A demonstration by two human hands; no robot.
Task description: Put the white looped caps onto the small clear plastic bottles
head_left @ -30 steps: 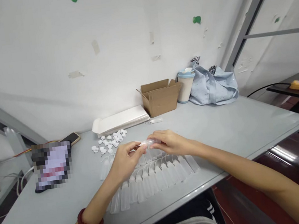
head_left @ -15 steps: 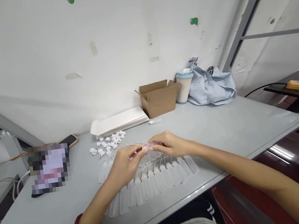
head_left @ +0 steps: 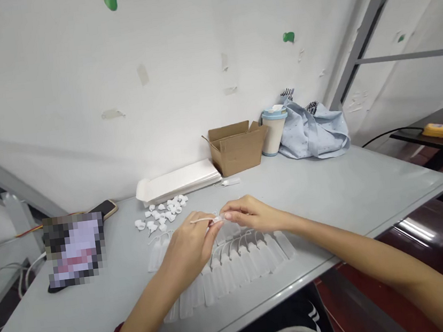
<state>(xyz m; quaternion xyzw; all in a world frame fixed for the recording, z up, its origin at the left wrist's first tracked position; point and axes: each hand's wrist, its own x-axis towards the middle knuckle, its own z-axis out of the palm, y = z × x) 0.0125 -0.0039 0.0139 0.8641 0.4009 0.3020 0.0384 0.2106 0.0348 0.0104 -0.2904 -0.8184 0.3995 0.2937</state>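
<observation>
Both hands meet above the middle of the table, over a small translucent plastic tube (head_left: 220, 217) with a white end and a thin pale cord. My left hand (head_left: 194, 242) pinches the white end, and the cord runs leftward across its fingers. Closed on the tube's other end, my right hand (head_left: 247, 214) covers most of its body. Beneath them, rows of similar translucent tubes (head_left: 237, 266) with white tops and cords lie side by side. Several small white plastic caps (head_left: 163, 213) are heaped beyond my left hand. A single tube (head_left: 230, 181) lies apart, near the box.
Against the wall stand a stack of white flat cartons (head_left: 179, 182), an open cardboard box (head_left: 241, 150), a lidded cup (head_left: 274, 132) and a light-blue bag (head_left: 314, 133). A phone (head_left: 105, 208) and a blurred-out item (head_left: 74, 248) lie left on the grey table (head_left: 349, 188).
My left hand has turned over somewhat, showing more of its back, and its fingers have shifted at the tube's end. My right hand keeps its grip. The view has shifted slightly.
</observation>
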